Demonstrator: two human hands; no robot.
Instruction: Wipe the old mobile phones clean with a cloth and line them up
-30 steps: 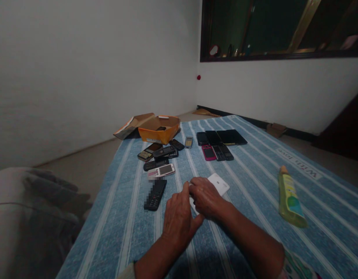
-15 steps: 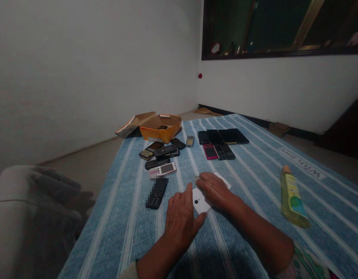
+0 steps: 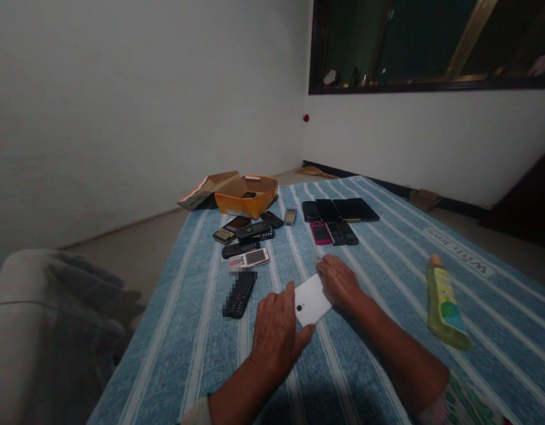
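Observation:
A white smartphone [image 3: 314, 301] lies back up on the striped cloth, its camera end toward the left. My left hand [image 3: 276, 321] grips that end, fingers along the far edge and thumb at the near corner. Over the phone's right end is my right hand [image 3: 342, 283], its fingers bunched together. A small pale crumpled bit shows at those fingertips, too small to name. Left of my hands lies a black keypad phone [image 3: 243, 295], partly blurred out. Beyond it a white and pink phone [image 3: 249, 258] rests beside several dark phones [image 3: 254, 230].
An open orange box [image 3: 243, 203] with a dark phone inside stands at the far left. Phones and a tablet [image 3: 357, 209] lie in rows at the far right, a pink phone [image 3: 320, 232] among them. A bottle of yellow liquid [image 3: 447, 304] lies on the right.
My right hand has slid right and slightly away across the phone, baring more of its white back. My left hand keeps its hold at the camera end.

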